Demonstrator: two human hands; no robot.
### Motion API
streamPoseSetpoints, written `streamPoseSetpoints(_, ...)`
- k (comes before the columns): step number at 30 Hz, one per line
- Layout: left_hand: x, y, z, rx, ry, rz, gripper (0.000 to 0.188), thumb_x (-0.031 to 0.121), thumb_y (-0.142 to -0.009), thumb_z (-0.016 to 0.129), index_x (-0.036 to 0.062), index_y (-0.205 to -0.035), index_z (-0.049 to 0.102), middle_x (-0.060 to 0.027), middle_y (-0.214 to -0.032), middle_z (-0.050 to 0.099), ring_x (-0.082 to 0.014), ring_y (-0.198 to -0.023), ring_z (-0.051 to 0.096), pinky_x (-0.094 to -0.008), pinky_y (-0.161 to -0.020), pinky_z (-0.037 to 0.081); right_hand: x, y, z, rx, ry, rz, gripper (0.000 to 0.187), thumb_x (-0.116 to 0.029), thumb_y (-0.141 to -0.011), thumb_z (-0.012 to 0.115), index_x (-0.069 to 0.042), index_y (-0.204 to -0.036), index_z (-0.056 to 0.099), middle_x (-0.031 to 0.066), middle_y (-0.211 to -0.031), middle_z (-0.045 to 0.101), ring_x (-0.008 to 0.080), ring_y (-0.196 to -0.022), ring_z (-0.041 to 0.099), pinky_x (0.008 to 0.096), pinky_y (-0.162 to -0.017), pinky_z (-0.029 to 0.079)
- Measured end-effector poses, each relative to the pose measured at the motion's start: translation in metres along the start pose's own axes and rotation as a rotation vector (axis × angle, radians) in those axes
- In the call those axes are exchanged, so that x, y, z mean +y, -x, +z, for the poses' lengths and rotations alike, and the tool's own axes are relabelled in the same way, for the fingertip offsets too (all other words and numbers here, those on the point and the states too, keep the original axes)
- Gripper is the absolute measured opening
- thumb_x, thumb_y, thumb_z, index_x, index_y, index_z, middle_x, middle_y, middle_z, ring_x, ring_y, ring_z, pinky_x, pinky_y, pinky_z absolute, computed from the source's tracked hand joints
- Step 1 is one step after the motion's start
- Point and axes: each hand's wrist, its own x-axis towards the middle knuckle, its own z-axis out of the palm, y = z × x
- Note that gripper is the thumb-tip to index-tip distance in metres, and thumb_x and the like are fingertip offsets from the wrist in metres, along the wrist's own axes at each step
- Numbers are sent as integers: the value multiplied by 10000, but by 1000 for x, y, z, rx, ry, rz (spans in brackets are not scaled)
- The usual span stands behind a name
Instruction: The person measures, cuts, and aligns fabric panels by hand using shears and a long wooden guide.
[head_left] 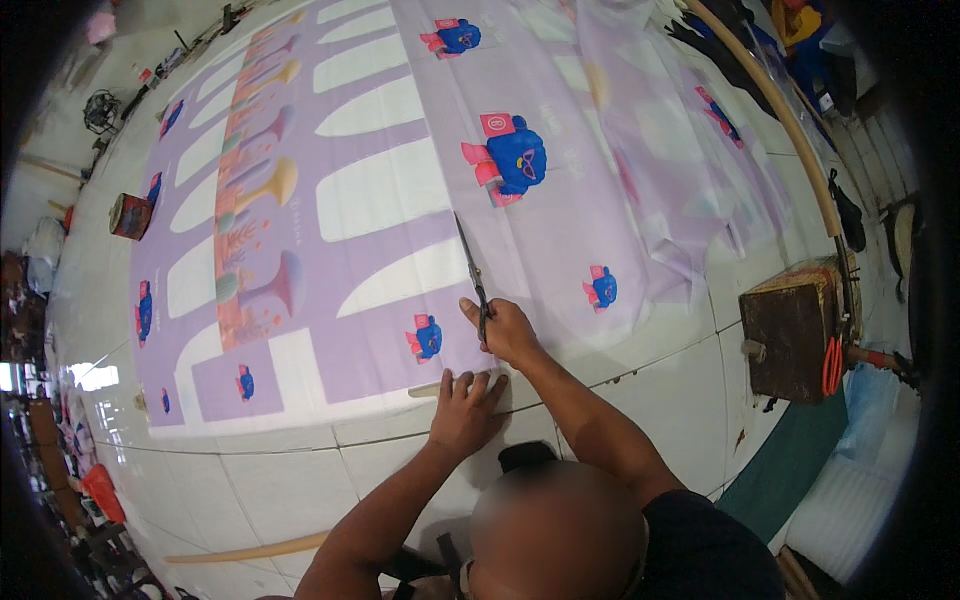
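A large printed sheet (380, 310), lilac with white arch shapes and blue cartoon figures, lies spread over a white tiled surface. My right hand (510, 333) is closed round the handles of long dark scissors (474, 268). Their blades point away from me, along the line where the brighter printing meets a paler lilac sheet (560, 235). My left hand (467, 412) rests by the near edge of the printed sheet, fingers stretched out and slightly apart, holding nothing visible. Beside its fingertips lies a thin pale strip (424, 391).
Loose, crumpled sheet material (690, 220) spreads to the right. A dark worn box (795, 330) with red-orange loops (832, 366) stands at the right. On the left edge of the sheet sits a rusty tin (130, 216). A long wooden strip (250, 551) lies near me.
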Motion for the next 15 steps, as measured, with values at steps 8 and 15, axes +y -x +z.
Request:
streamPoseSetpoints(8,1,-3,-6,-33,12,-17,618,416,-819,663,143,-1352,511,-121,-1262,499,-332,-1217,461,-614,-1068,294,-24,-40,1,30,36,-39,660,-654,-861,576,-21,-673,576,114,-538,598,232,-511,636,369,-544,504)
streamPoseSetpoints(15,-3,-3,-2,-17,37,24,616,445,-839,628,118,-1346,504,-156,-1241,495,-363,-1182,470,-641,-1051,294,-57,-93,-4,47,41,-96,637,-626,-877,572,-36,-637,561,107,-512,582,228,-484,624,367,-532,497)
